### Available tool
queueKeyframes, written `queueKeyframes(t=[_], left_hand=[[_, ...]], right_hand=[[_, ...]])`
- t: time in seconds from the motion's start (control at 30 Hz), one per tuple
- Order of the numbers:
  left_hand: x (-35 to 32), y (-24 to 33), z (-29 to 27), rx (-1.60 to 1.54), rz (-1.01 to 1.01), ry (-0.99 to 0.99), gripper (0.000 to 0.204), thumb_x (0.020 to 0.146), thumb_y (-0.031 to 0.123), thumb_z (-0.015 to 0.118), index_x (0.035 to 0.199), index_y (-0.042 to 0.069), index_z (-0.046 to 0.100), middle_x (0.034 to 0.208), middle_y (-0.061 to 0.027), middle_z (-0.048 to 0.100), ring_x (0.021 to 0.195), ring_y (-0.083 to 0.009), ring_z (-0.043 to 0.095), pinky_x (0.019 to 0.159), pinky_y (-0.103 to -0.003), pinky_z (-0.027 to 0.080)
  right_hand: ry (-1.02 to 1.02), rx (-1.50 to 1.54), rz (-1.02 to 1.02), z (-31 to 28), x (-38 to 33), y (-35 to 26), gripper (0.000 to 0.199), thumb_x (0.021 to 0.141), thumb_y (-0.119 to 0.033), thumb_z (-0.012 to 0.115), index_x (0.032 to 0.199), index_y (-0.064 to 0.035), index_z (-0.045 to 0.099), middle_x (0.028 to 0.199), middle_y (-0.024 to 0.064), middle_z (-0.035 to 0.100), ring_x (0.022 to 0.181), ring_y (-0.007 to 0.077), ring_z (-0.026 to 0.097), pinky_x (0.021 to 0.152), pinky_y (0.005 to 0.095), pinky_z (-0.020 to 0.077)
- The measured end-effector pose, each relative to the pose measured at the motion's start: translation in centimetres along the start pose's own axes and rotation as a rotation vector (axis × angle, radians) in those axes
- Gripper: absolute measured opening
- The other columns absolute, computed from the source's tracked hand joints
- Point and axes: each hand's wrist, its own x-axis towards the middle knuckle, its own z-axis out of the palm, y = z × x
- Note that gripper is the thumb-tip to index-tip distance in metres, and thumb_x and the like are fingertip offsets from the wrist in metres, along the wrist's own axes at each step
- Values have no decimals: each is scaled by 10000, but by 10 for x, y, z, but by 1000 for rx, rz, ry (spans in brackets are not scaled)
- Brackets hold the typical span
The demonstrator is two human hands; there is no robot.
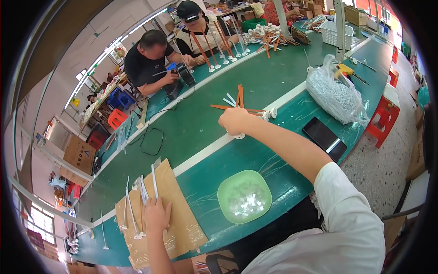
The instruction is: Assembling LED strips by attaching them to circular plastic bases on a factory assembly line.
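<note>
My right hand (233,121) reaches far over the bench with its fingers curled. Orange-brown strips (240,95) and pale strips stick out beyond it, and a white round base shows just below. Which piece the fingers hold is hidden. Beside that hand lie white round end pieces (273,113) on orange-brown strips. My left hand (156,213) lies with fingers stretched out over white sticks with round bases (138,236) on a brown cardboard sheet (182,223). One white stick (154,180) runs out beyond its fingertips.
A light green bowl (222,201) of small clear pieces stands near me. To the right are a black phone (325,139), a plastic bag of white sticks (335,91) and a yellow-handled tool (345,70). Across the bench, two people work beside upright sticks (212,52) and a black device (185,74).
</note>
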Motion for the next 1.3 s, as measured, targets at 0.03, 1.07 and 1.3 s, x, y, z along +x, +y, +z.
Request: queueKeyframes(t=[0.03,1.07,1.3], left_hand=[[-7,-4,2,66,5,24,476,871,398,673,1106,-14,647,1198,-195,634,1152,-371,576,927,-500,475],[8,195,-29,-1004,533,902,267,736,-142,695,972,-20,672,876,-202,729,743,-315,738,654,-343,599],[9,199,-25,-962,457,895,267,755,-116,718,939,14,576,885,-200,732,716,-318,731,621,-325,585]], right_hand=[[-99,17,-24,-3,6,4,268,763,-60,633,1011,-105,725,1036,133,687,963,321,675,786,444,555],[1126,577,-867,11,-149,-83,260,639,2,778,885,-25,698,875,64,676,716,224,672,571,281,566],[1114,511,-784,16,-153,-88,266,635,4,768,890,-22,697,883,70,681,716,221,675,579,286,571]])
